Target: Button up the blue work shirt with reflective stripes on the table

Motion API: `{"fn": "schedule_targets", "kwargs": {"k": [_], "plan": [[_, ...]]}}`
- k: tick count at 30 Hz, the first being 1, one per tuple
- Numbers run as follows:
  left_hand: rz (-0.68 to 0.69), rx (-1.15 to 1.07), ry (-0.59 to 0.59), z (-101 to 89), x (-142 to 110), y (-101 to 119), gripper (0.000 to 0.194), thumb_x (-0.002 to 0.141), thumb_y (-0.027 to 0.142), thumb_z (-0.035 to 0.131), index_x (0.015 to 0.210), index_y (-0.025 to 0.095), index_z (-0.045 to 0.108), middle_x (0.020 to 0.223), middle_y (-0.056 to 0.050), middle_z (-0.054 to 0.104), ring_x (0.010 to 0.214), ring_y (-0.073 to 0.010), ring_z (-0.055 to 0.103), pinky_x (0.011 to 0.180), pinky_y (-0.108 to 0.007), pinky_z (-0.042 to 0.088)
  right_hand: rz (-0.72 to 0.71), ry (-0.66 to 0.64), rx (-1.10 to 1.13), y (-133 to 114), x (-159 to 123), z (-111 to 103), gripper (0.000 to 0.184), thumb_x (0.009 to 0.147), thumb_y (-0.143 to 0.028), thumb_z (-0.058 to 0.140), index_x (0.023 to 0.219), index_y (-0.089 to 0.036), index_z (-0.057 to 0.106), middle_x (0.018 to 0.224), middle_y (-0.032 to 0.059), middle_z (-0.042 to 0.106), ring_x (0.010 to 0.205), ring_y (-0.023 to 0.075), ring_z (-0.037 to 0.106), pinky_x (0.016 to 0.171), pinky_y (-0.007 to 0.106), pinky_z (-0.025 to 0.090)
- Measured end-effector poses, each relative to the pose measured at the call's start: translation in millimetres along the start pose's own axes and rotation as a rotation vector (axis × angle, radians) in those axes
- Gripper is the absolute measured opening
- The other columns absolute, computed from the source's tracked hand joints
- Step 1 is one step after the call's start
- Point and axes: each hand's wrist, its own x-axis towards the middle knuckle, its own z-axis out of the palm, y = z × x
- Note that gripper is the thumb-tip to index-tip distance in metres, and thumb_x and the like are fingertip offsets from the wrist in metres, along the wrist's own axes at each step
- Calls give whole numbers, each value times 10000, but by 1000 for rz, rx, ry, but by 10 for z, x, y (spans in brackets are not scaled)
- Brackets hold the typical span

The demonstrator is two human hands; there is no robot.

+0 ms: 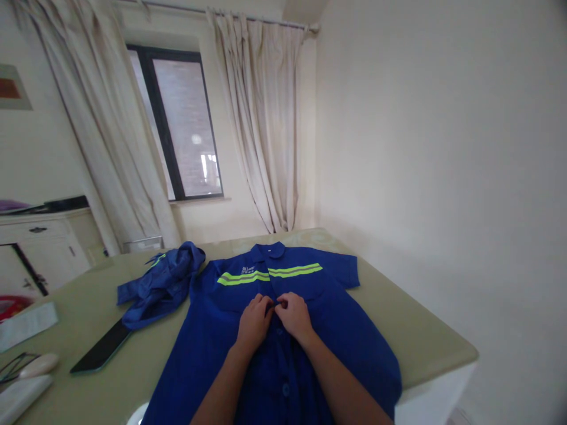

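A blue short-sleeved work shirt [336, 319] with yellow-green reflective stripes lies spread face up on the table [425, 336], collar away from me. Both my hands rest on its front placket just below the stripes. My left hand [254, 320] is closed, fingers pinching the fabric edge at the centre. My right hand [295, 316] is closed too, pinching the placket from the other side, its fingertips touching those of the left hand. Blue buttons run down the front between my forearms.
A second blue garment [159, 283] lies crumpled to the left of the shirt. A dark flat tablet [101, 349] lies beside it, with glasses, a white mouse [39, 365] and papers at the far left. A wall runs close on the right; curtains and a window stand behind.
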Motion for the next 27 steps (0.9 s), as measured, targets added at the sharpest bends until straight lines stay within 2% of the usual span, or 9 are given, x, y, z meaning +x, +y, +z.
{"fn": "schedule_targets", "kwargs": {"k": [6, 11, 13, 17, 21, 27], "plan": [[36, -106, 90, -10, -44, -26, 155, 974, 184, 437, 949, 220, 586, 947, -26, 639, 942, -188, 592, 838, -288, 435, -85, 4, 13, 4, -25, 25, 165, 737, -182, 619, 821, -219, 756, 780, 21, 717, 728, 163, 637, 658, 233, 396], [60, -46, 106, -27, -68, 15, 180, 972, 165, 436, 928, 222, 602, 921, -31, 655, 929, -195, 602, 823, -291, 432, -175, -35, 67, 65, -2, 38, 174, 732, -176, 605, 798, -214, 761, 721, 10, 714, 673, 156, 621, 627, 228, 384], [62, -32, 100, -44, -72, 37, 189, 976, 165, 436, 929, 223, 610, 921, -33, 667, 930, -194, 611, 823, -285, 432, -186, -62, 138, 86, 20, 27, 184, 784, -209, 578, 765, -203, 761, 678, 5, 704, 645, 153, 619, 601, 226, 377], [21, -33, 95, -67, -73, 63, 182, 979, 181, 459, 948, 218, 635, 919, -37, 701, 932, -195, 637, 826, -281, 432, -169, -77, 245, 115, 70, 17, 334, 874, -281, 512, 629, -182, 716, 584, 5, 655, 592, 151, 597, 562, 231, 360], [-30, -82, 77, -63, -58, 40, 172, 948, 175, 510, 913, 224, 671, 922, -33, 733, 912, -197, 668, 800, -272, 430, -97, -120, 313, 143, 105, 54, 134, 785, -243, 628, 755, -189, 747, 587, -12, 656, 547, 144, 575, 533, 222, 369], [-69, -279, 84, -29, -27, -57, 303, 926, 148, 490, 1184, 237, 622, 895, -4, 761, 855, -170, 709, 770, -251, 460, -117, -143, 280, 158, 125, 100, 84, 716, -186, 714, 799, -197, 724, 617, -36, 632, 577, 129, 559, 556, 209, 376]]}}
